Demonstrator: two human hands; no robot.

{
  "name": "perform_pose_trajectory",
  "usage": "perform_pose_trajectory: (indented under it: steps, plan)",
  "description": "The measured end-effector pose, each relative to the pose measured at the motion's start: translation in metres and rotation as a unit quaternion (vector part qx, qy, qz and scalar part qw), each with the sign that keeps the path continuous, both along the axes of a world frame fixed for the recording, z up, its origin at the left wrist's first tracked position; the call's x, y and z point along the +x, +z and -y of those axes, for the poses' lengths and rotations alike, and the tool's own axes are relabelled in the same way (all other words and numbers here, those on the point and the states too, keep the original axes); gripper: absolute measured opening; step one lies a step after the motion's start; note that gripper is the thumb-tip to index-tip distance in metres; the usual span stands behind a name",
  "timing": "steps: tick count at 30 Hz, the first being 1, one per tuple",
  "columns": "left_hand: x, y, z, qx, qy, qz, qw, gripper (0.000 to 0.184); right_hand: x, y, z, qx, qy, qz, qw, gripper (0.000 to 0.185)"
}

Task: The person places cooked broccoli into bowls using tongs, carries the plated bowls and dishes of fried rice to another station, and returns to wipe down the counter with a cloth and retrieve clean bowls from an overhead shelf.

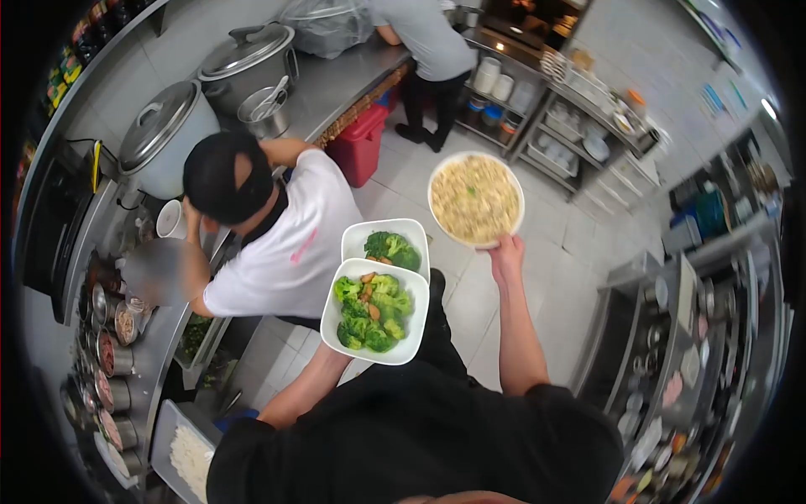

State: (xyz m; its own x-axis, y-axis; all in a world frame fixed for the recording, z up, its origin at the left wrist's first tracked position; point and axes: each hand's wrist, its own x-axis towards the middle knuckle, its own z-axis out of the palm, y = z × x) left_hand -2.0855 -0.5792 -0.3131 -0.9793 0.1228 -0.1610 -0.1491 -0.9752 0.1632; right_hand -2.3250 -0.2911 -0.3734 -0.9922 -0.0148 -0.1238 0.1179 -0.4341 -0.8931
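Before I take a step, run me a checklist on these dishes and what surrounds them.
1. Right hand on the round plate: gripping its edge, ok.
2. Near bowl and far bowl: broccoli inside both, none seen spilling, ok.
3. Left hand's hold: hidden by the bowls, cannot tell.
4. Room beside the co-worker in white: looks tight, probably not ok.
5. Tiled floor: nothing seen lying around the plate, ok.
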Motion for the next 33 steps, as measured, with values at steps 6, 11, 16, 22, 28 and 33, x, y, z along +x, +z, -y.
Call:
perform_pose_trajectory:
  steps: [6, 11, 16, 22, 28, 33]
  plan:
    - [-0.185, -0.038, 0.002, -0.003, 0.176, 0.007, 0.984, 0.047, -0.369, -0.025, 0.200, -0.009, 0.147, -0.056, 0.987, 0.029]
    - [-0.322, -0.033, 0.007, -0.014, 0.321, 0.022, 0.947, 0.047, -0.591, -0.064, 0.366, -0.007, 0.219, -0.010, 0.976, 0.031]
    - [-0.421, -0.038, 0.034, -0.023, 0.411, 0.016, 0.911, 0.047, -0.683, -0.091, 0.462, 0.019, 0.245, 0.072, 0.967, 0.031]
    - [-0.534, -0.065, 0.102, -0.030, 0.490, 0.039, 0.870, 0.045, -0.719, -0.049, 0.443, 0.260, 0.531, 0.055, 0.805, 0.056]
    - [-0.626, -0.119, 0.208, -0.076, 0.510, -0.021, 0.857, 0.051, -0.548, 0.002, 0.382, -0.009, 0.687, 0.063, 0.724, 0.042]
    - [-0.656, -0.111, 0.266, -0.111, 0.532, 0.014, 0.839, 0.063, -0.562, 0.012, 0.450, 0.070, 0.657, -0.015, 0.750, 0.030]
